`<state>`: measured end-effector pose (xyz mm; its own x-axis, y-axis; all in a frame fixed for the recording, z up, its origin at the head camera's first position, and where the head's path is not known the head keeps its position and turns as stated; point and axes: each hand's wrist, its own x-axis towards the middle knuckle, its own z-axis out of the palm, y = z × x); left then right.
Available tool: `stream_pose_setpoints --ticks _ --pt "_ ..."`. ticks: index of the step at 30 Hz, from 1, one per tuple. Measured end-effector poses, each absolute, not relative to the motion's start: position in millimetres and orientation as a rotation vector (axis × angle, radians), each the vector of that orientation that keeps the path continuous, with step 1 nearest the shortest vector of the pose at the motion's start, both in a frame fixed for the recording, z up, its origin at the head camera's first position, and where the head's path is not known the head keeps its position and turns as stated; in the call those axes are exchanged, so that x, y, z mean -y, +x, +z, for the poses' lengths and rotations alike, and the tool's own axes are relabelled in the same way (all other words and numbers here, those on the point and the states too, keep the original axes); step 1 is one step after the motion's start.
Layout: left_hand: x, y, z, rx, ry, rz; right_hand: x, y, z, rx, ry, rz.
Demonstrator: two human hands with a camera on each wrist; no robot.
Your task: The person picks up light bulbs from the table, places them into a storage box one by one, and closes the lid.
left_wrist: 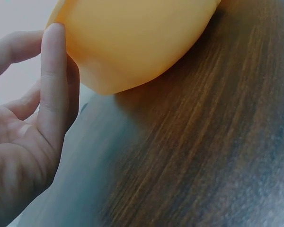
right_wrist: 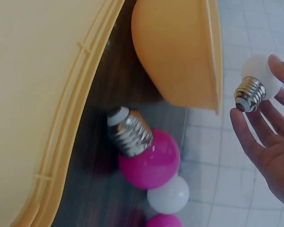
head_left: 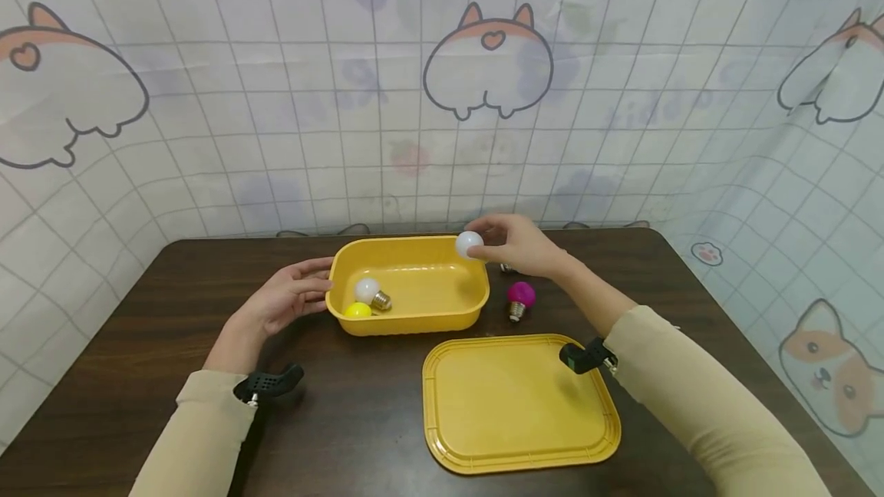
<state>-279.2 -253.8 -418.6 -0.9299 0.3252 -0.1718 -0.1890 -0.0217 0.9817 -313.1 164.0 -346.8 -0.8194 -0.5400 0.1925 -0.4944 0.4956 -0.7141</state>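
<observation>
A white light bulb (head_left: 469,244) is pinched between the thumb and fingers of my right hand (head_left: 521,247), above the right end of a yellow bin (head_left: 407,324). In the right wrist view that bulb's metal screw base (right_wrist: 250,94) points away from the palm. My left hand (head_left: 293,294) touches the bin's left end, its fingertips (left_wrist: 55,35) right at the rim. Inside the bin, toward the left, lie another white bulb (head_left: 367,290) and a yellow bulb (head_left: 357,311).
A magenta bulb (head_left: 521,295) lies on the dark wooden table (head_left: 331,420), right of the bin. Behind it are a white bulb (right_wrist: 168,195) and another magenta one (right_wrist: 164,221). A yellow lid-like tray (head_left: 518,405) lies in front. A patterned wall covering (head_left: 387,136) rises behind the table.
</observation>
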Motion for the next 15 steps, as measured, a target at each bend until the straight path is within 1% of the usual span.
stream_pose_setpoints --ticks 6,15 --pt "254 -279 -416 -1.927 0.151 1.993 -146 -312 -343 -2.675 -0.949 -1.192" --pt "254 -279 -416 -1.932 0.154 1.988 -121 -316 -353 -2.62 -1.007 -1.162"
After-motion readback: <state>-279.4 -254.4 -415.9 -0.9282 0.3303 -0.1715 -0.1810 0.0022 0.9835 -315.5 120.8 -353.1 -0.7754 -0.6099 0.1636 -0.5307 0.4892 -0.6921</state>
